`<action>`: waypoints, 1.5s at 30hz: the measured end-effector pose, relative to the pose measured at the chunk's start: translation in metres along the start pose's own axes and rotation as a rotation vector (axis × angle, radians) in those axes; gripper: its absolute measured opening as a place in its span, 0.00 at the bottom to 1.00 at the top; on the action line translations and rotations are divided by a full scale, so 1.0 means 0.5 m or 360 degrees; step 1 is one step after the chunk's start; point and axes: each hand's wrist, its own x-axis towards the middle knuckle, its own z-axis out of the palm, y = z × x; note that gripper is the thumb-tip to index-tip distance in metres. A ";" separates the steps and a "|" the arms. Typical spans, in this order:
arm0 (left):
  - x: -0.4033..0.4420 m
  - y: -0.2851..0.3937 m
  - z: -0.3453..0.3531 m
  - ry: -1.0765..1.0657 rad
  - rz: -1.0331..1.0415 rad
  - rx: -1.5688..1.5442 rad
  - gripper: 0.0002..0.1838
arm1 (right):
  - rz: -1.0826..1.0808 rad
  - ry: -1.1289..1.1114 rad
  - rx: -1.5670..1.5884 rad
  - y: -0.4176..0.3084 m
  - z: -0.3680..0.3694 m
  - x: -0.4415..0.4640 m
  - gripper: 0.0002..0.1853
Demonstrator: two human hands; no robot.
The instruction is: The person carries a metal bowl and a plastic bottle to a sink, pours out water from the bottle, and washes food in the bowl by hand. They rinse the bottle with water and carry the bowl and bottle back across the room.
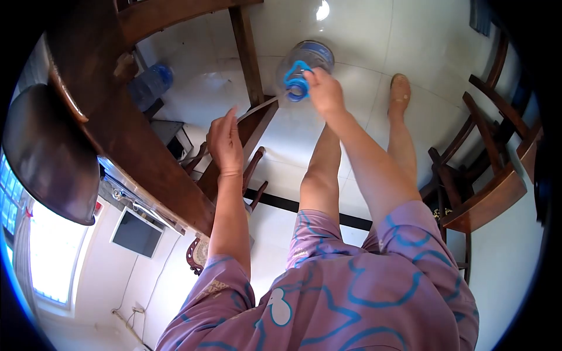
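My right hand is closed on the blue carrying handle of a large clear water jug. The jug is tilted above the tiled floor, with its blue-rimmed neck towards me. A thin pale tube or strip runs from beside the neck to my left hand. My left fingers are curled around it, with one fingertip raised, and its other end trails off to the left. Whether the tube enters the neck I cannot make out.
A dark wooden table stands at my left, its leg close to the jug. Beneath it lies another blue-tinted water jug. Wooden chairs stand at the right. My sandalled foot is on the floor beyond the jug.
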 end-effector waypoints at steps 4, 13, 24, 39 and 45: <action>0.022 -0.102 0.041 0.0360 -0.0391 0.0293 0.12 | 0.0179 -0.0014 0.0340 0.048 -0.072 0.000 0.15; 0.105 -0.054 0.146 0.0184 -0.0554 -0.0065 0.23 | 0.0399 0.0176 0.0744 0.066 -0.259 -0.080 0.16; -0.102 0.497 0.013 -0.0573 0.0422 -0.1223 0.45 | 0.0251 0.0303 0.1388 -0.120 -0.529 -0.377 0.17; -0.171 0.676 -0.356 0.0201 0.1044 -0.0957 0.34 | -0.0261 -0.0064 0.1169 -0.416 -0.720 -0.643 0.17; -0.207 0.734 -0.418 0.0453 0.1032 -0.0814 0.34 | -0.1444 0.0780 -0.0823 -0.513 -0.786 -0.756 0.29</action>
